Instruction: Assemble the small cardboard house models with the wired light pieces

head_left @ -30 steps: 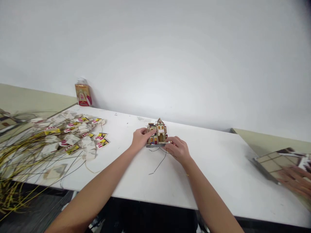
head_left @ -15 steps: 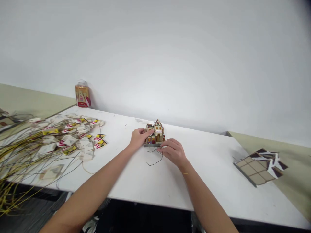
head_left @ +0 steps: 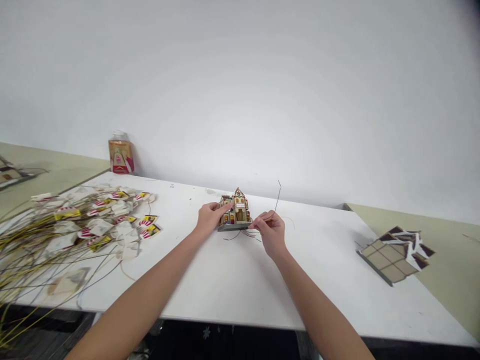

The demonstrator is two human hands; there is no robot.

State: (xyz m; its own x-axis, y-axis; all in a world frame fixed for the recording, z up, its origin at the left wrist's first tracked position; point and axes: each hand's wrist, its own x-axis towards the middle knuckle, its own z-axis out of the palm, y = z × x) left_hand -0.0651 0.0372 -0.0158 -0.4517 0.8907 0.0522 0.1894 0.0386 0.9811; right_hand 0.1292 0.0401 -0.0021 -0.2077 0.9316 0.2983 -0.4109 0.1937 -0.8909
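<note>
A small model house (head_left: 237, 211) with a peaked roof and red-and-yellow windows stands on a grey base at the middle of the white table. My left hand (head_left: 209, 217) grips its left side, thumb laid across the front. At the base's right front corner, my right hand (head_left: 270, 230) pinches a thin dark wire (head_left: 277, 200), whose bent free end sticks up above the fingers. More thin wires (head_left: 243, 235) stick out from under the front of the base. Where the pinched wire meets the house is too small to make out.
Left on the table lies a heap of white pieces with red-and-white stripes (head_left: 99, 225) and long yellow-brown wires (head_left: 22, 255). A bottle with a red-gold label (head_left: 121, 154) stands against the wall. Another model house (head_left: 395, 255) sits at the right table edge, part of a third (head_left: 9, 172) far left.
My right hand now holds a wire pointing upward; before, its fingers were low at the base with a wire curving over the table. My left hand keeps its hold on the house.
</note>
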